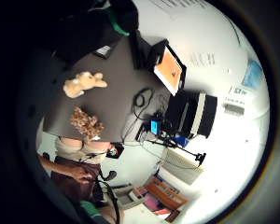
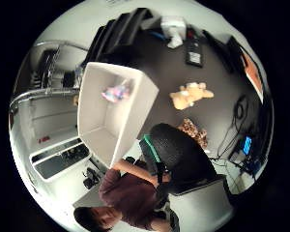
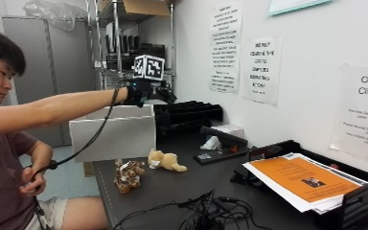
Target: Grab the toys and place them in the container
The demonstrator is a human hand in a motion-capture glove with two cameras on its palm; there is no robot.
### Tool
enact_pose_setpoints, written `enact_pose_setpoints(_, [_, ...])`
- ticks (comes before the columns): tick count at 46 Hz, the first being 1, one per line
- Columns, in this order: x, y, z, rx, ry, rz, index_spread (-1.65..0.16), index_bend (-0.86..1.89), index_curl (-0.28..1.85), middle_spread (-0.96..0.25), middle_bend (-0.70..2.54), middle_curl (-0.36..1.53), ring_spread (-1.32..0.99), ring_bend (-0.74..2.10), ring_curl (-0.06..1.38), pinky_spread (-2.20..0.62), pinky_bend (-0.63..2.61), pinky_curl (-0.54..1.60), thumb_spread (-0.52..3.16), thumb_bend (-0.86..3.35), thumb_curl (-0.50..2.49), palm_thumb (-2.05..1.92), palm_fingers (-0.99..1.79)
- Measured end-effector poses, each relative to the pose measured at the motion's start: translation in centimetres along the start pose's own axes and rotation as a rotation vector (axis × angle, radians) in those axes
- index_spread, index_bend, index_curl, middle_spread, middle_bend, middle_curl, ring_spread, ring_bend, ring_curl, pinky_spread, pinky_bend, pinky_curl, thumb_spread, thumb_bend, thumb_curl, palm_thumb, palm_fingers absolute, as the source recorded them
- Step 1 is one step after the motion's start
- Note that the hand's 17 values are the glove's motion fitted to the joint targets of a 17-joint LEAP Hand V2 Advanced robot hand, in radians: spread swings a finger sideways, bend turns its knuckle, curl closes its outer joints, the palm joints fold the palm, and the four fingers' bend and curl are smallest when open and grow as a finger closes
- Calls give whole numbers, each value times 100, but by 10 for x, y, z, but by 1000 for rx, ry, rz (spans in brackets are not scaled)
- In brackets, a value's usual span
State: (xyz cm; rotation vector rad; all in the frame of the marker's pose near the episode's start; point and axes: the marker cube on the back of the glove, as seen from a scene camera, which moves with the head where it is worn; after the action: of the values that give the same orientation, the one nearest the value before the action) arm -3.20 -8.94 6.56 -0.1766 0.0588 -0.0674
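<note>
In the outside view my gloved right hand (image 3: pixel 144 92) hangs in the air above the white open-topped container (image 3: pixel 114 135), fingers stretched out and holding nothing. A small pink and purple toy (image 2: pixel 117 92) lies inside the container (image 2: pixel 99 128). Two toys stay on the dark table (image 3: pixel 171 191). One is a tan teddy bear (image 3: pixel 166 160) lying beside the container. The other is a brown spotted plush (image 3: pixel 128 175), standing nearer the table's front edge. Both also show from the palm, the teddy bear (image 1: pixel 84 83) and the spotted plush (image 1: pixel 86 122).
Black stacked paper trays (image 3: pixel 185 115) stand against the wall behind the container. Right of the toys are a black desk tool (image 3: pixel 219 154) and crumpled white paper (image 3: pixel 212 143). Orange sheets (image 3: pixel 299 179) lie on a tray at the right. Cables (image 3: pixel 203 211) tangle near the front edge.
</note>
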Motion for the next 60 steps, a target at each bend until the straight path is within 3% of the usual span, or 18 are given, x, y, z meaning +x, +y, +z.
enact_pose_setpoints(7, [22, 20, 79, -72, -61, 52, -16, 7, 21, -2, 15, 34, 0, 37, 37, 5, 94, 37, 124, -3, 41, -3, -21])
enact_pose_setpoints(20, [-13, 65, 258, -300, 28, 83, -12, 3, 16, 5, 14, 32, 3, 41, 38, 5, 99, 38, 119, -7, 33, -8, -20])
enact_pose_setpoints(24, [-20, 68, 299, -210, -29, 122, -11, 1, 14, 7, 16, 31, 3, 48, 40, 4, 102, 39, 116, -7, 31, -9, -16])
enact_pose_setpoints(27, [-25, 67, 313, -80, -56, 162, -9, 3, 12, 4, 28, 35, -2, 67, 44, 1, 103, 38, 116, -5, 31, -5, 13])
enact_pose_setpoints(32, [-27, 64, 315, 3, -95, 169, -9, 13, 12, -4, 50, 42, -15, 92, 49, -5, 89, 32, 116, -2, 31, 0, 45])
enact_pose_setpoints(37, [-15, 64, 311, -2, -148, 113, -13, 18, 13, -13, 71, 52, -25, 124, 59, -14, 75, 29, 122, 0, 31, 4, 72])
enact_pose_setpoints(41, [-9, 58, 308, -34, -207, 86, -16, 20, 14, -18, 89, 60, -29, 133, 63, -23, 76, 30, 128, 4, 33, 12, 96])
enact_pose_setpoints(50, [-3, 47, 274, -106, -252, 30, -20, 22, 17, -25, 108, 72, -32, 140, 69, -34, 93, 40, 142, 11, 33, 24, 118])
enact_pose_setpoints(60, [-5, 41, 168, -32, -254, -4, -22, 28, 21, -28, 118, 79, -33, 145, 70, -38, 99, 45, 152, 16, 33, 31, 117])
